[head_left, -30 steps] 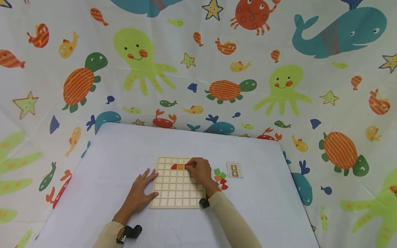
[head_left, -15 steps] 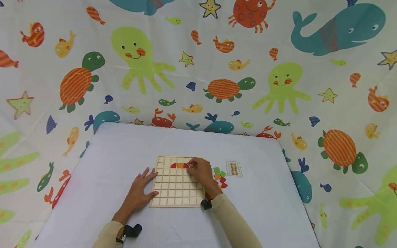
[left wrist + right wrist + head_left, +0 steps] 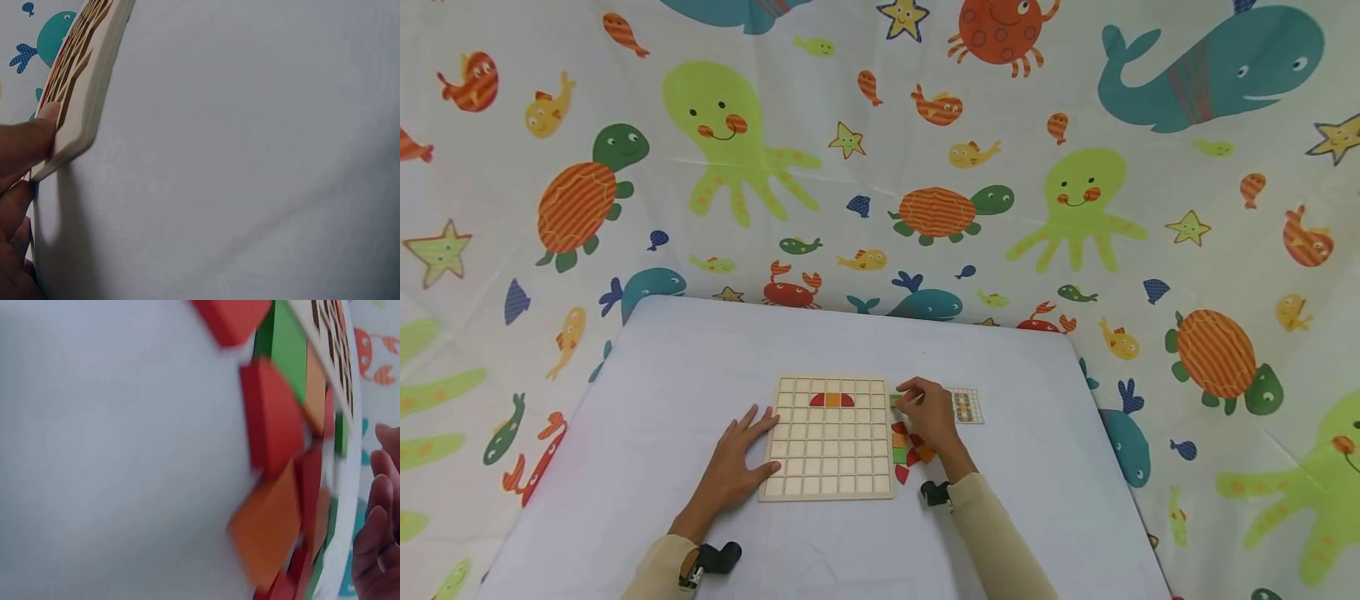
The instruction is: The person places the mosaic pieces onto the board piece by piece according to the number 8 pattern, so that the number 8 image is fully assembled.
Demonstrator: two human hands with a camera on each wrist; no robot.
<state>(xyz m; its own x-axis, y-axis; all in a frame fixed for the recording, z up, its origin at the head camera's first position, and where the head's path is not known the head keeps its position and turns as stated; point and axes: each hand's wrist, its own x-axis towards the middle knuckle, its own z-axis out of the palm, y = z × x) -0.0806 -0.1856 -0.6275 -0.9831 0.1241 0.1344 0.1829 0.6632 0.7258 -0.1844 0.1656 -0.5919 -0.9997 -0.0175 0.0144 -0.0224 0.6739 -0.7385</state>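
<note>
Right hand [image 3: 929,412] moved from grid board [image 3: 813,469] to green block [image 3: 894,402] — grip unclear; left hand [image 3: 733,467] spread, touching board. Block likely light — pinch sides.

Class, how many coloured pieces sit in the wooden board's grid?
3, side by side in the second row from the far edge of the board: left red piece, middle orange square, right red piece. None seem hidden.

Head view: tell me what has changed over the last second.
The right hand has let go of the rightmost red piece on the board and moved right, to the loose pieces; whether it holds one is unclear. That piece stayed beside the orange piece; the left hand stayed at the board's left edge.
</note>
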